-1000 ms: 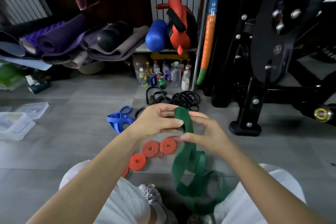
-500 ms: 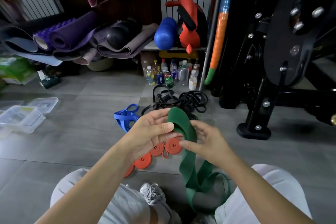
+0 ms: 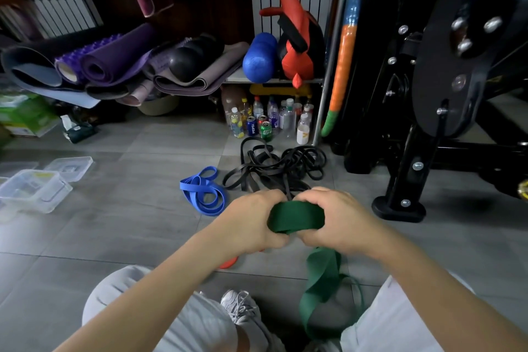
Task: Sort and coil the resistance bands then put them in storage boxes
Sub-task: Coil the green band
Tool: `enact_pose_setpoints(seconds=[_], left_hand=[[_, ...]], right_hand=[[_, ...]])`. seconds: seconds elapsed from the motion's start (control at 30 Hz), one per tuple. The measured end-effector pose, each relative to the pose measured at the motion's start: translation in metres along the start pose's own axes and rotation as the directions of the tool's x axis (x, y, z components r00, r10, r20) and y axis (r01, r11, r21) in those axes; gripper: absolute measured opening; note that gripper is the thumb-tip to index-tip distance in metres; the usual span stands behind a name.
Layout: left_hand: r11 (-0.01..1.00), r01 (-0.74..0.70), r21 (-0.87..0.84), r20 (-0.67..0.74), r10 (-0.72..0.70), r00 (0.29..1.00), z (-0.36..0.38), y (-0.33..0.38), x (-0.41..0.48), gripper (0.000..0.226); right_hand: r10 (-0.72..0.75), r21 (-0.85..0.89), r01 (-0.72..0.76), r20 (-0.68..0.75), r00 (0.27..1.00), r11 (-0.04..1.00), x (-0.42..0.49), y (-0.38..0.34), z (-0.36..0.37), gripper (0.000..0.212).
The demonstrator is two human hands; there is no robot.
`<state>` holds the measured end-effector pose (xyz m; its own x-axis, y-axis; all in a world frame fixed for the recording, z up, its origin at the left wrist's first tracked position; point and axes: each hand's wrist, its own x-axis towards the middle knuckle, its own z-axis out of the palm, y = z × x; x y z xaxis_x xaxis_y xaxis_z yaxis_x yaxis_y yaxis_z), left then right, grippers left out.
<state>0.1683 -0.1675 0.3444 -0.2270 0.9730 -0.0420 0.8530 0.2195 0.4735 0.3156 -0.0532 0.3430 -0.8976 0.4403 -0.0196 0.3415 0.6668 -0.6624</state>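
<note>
A wide green resistance band (image 3: 297,218) is stretched flat between my two hands, its loose tail hanging down to the floor between my legs. My left hand (image 3: 251,223) grips its left end and my right hand (image 3: 337,223) grips its right end, both with fingers curled round it. A loose blue band (image 3: 204,194) lies on the floor ahead to the left. A tangle of black bands (image 3: 274,168) lies just beyond my hands. Orange coiled bands (image 3: 228,262) are mostly hidden under my left wrist. Clear storage boxes (image 3: 34,190) sit at the far left.
Bottles and cans (image 3: 265,123) stand in a cluster behind the black bands. A black exercise machine (image 3: 405,180) stands at the right with its foot on the floor. Rolled mats (image 3: 114,60) fill the shelf at the back left. Grey tiled floor lies between me and the boxes.
Both hands have closed over the green band and turned it flat between them. My hands now cover most of the orange coils.
</note>
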Motion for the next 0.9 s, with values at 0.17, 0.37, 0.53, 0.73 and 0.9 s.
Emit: enact_pose_setpoints(seconds=[0.17,0.37,0.53,0.73,0.9], left_hand=[[0.866,0.056,-0.498,0.049,-0.036,0.998,0.002,0.001,-0.007,0.033],[0.816,0.061,-0.574,0.037,-0.049,0.998,0.0,-0.003,-0.007,0.029],[0.58,0.033,-0.814,-0.039,-0.112,0.993,0.002,-0.006,-0.01,0.035],[0.037,0.067,-0.997,0.059,-0.187,0.981,0.032,-0.013,-0.016,0.046],[-0.055,0.122,-0.991,0.127,-0.097,0.987,0.037,-0.013,-0.016,0.063]], right_hand=[[0.042,0.391,-0.033,-0.015,0.999,0.92,-0.011,0.005,-0.005,0.05],[0.015,0.585,0.028,-0.069,0.997,0.811,-0.012,0.011,0.007,0.043],[0.004,0.607,0.06,-0.104,0.995,0.792,-0.014,0.016,0.026,0.043],[0.034,0.788,0.154,-0.217,0.976,0.597,-0.014,0.009,0.053,0.045],[0.02,0.721,0.189,-0.271,0.962,0.667,-0.012,0.01,0.046,0.038]])
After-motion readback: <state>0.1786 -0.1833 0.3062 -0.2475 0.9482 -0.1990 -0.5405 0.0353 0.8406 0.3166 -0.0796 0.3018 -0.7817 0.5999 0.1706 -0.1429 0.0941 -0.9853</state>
